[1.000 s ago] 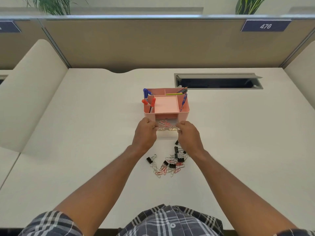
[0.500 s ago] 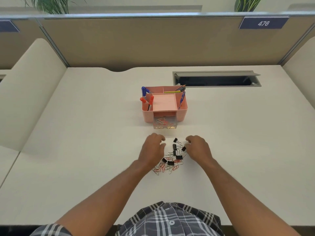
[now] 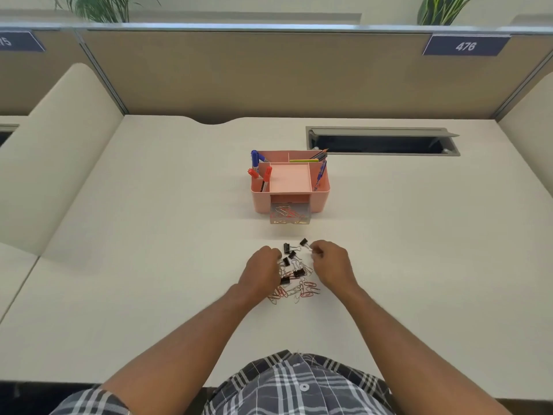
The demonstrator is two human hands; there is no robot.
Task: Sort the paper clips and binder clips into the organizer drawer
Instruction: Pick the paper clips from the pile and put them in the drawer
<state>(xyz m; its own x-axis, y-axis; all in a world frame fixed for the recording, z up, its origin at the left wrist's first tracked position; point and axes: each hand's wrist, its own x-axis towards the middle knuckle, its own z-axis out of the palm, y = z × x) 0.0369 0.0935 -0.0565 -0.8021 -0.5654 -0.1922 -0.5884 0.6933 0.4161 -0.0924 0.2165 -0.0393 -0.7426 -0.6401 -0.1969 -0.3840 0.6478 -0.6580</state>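
Office cubicle, tan partition at the back with a blue sign [image 3: 466, 45] reading 476, plant leaves above it. Cream desk [image 3: 149, 235] with an open cable slot [image 3: 383, 141] at the right rear. Pink organizer [image 3: 289, 181] sits mid-desk, markers and pens standing in its side and rear compartments: blue marker [image 3: 255, 158] and red markers [image 3: 263, 175] on the left, blue pen [image 3: 320, 174] on the right, pencils at the back. Center top tray bare. Clear drawer [image 3: 289, 216] pulled out at the organizer's front, with several paper clips, silver and red, lying in it. Nearer the person, a loose pile on the desk: black binder clips [image 3: 291, 263] toward the far side, red and silver paper clips [image 3: 302, 290] toward the near side, tangled together. One binder clip [image 3: 304, 242] lies at the far edge of the pile, just beside the right fingertips. Left hand [image 3: 261, 272] down on the left side of the pile, fingers curled over the clips, covering some; cannot tell if it is gripping anything. Right hand [image 3: 330, 265] at the right side of the pile, fingers curled inward, thumb and forefinger pinched close; whether a clip sits between them is too small to tell. Both forearms bare, plaid shirt at the bottom edge. Pile is well apart from the drawer.
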